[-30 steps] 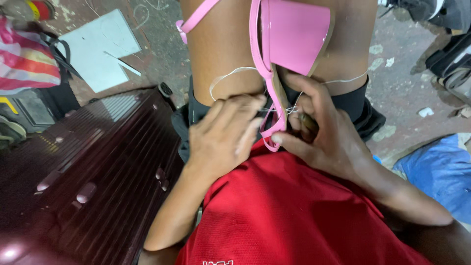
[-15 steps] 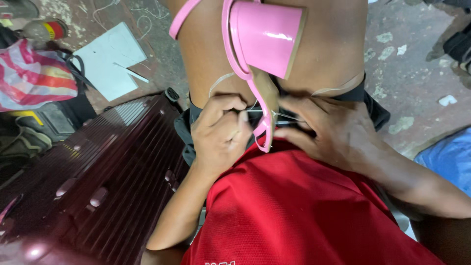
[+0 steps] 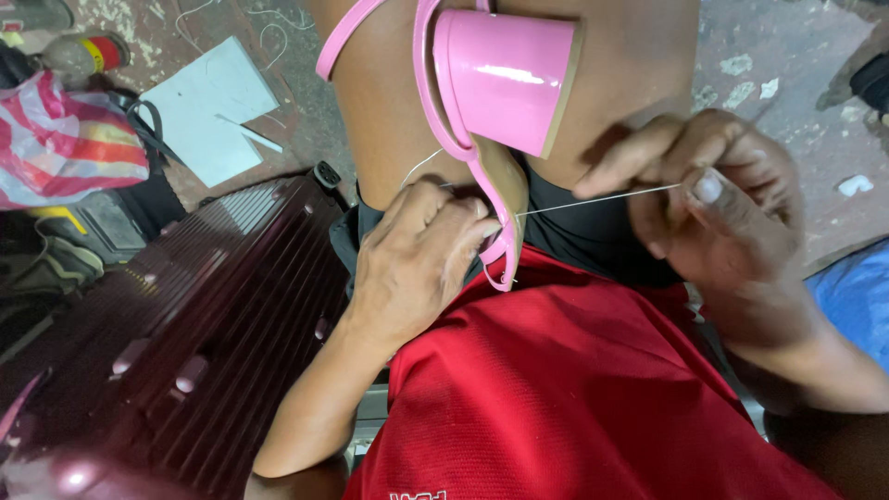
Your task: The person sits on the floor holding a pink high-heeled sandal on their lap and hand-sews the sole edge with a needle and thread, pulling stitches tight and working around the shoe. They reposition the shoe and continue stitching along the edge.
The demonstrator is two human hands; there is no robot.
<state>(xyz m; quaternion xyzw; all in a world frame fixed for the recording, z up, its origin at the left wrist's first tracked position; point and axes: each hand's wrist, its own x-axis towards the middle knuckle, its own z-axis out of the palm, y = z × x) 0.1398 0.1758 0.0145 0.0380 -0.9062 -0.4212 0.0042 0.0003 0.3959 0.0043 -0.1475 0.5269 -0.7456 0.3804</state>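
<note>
At the centre of the frame, your left hand (image 3: 417,259) pinches the sole edge of a pink block-heeled sandal (image 3: 491,102), which is wedged between your knees with its heel pointing to the upper right. Your right hand (image 3: 713,199), at the right of the frame, is closed on a taut white thread (image 3: 593,199) that runs back to the sandal. Your red shirt (image 3: 574,389) fills the lower middle. A maroon suitcase (image 3: 185,343) lies at lower left, beside a striped bag (image 3: 65,139).
</note>
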